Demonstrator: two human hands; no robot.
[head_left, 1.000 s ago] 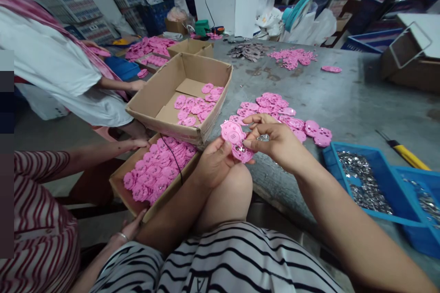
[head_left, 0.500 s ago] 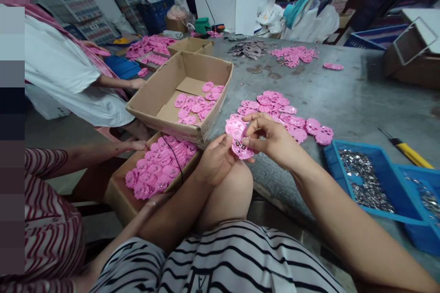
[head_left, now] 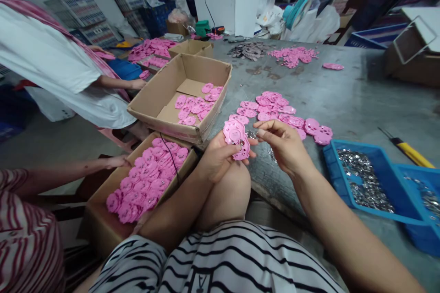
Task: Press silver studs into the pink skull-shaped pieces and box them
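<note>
My left hand [head_left: 220,158] grips a pink plastic part [head_left: 236,135] with a round raised centre and small holes, its thumb pressing near the lower end. Just to the right, my right hand [head_left: 283,144] has thumb and forefinger pinched together; whatever lies between the tips is too small to make out. Under and beside those fingertips, small shiny metal pieces [head_left: 272,154] lie on the table. Behind both hands spreads a pile of similar pink parts [head_left: 271,100].
An open cardboard box [head_left: 154,84] with pink parts stands left of the table [head_left: 357,100]. A person holds a lower box [head_left: 92,201] full of them. Blue trays [head_left: 378,149] of metal pieces and a yellow-handled tool [head_left: 415,153] are at right.
My right hand has drawn away from the pink part, slightly right, over the metal pieces. My left hand still holds the part. The lower box has shifted left and toward me.
</note>
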